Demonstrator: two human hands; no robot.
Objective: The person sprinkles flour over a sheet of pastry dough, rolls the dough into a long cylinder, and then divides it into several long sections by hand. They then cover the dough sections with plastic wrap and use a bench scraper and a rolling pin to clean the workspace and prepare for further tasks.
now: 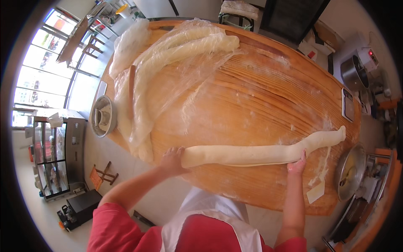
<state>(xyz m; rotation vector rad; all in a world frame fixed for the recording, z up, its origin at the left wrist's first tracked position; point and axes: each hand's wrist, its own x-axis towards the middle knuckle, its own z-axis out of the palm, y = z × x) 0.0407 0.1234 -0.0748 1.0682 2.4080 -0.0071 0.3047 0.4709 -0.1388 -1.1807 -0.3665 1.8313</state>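
Observation:
A long, pale roll of dough (243, 155) lies across the near side of the wooden worktable, its right end bending away toward the far right. At its left end, my left hand (173, 161) is closed round the tip. Farther right, my right hand (297, 165) grips the roll's near edge, thumb up against its side and the other fingers mostly hidden. A dough scraper (315, 192) with a pale blade rests by the table's near right edge. More dough ropes (184, 49) lie under clear plastic film at the far left.
Flour dusts the wooden table (252, 105). A rolling pin (131, 90) rests on the film. A metal bowl (103, 116) is at the left edge, a scale (347, 104) at the right edge. Beside the right edge sits a large metal bowl (351, 172); a glass-fronted cabinet (52, 157) stands left.

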